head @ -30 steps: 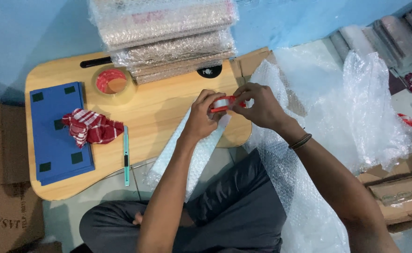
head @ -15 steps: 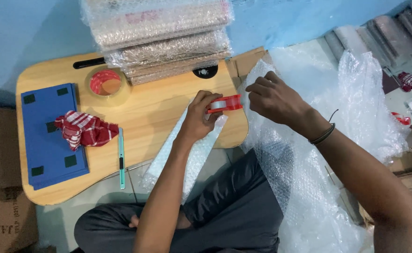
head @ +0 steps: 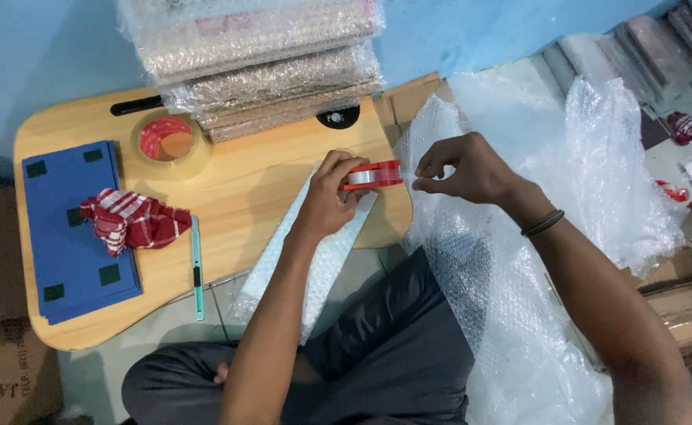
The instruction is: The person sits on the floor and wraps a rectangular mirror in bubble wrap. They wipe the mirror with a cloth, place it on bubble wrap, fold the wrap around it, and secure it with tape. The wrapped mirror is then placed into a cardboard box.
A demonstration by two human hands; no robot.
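My left hand (head: 324, 198) grips a small red tape roll (head: 373, 175) above the right end of a wooden lap table (head: 244, 181). My right hand (head: 460, 168) is just to its right, thumb and fingers pinched together on what looks like the clear tape end, a short gap from the roll. A strip of bubble wrap (head: 283, 267) lies under my left forearm and hangs over the table's near edge. A large sheet of bubble wrap (head: 511, 299) covers my right leg.
A stack of bubble-wrapped flat packs (head: 259, 55) sits at the table's far edge. A big tape roll (head: 166, 142), a red checked cloth (head: 129, 220), a blue pad (head: 74, 228) and a teal cutter (head: 197, 267) lie to the left. Cardboard boxes stand at both sides.
My right hand has drawn away to the right from the small red roll, which my left hand keeps holding in place. The camera has shifted slightly.
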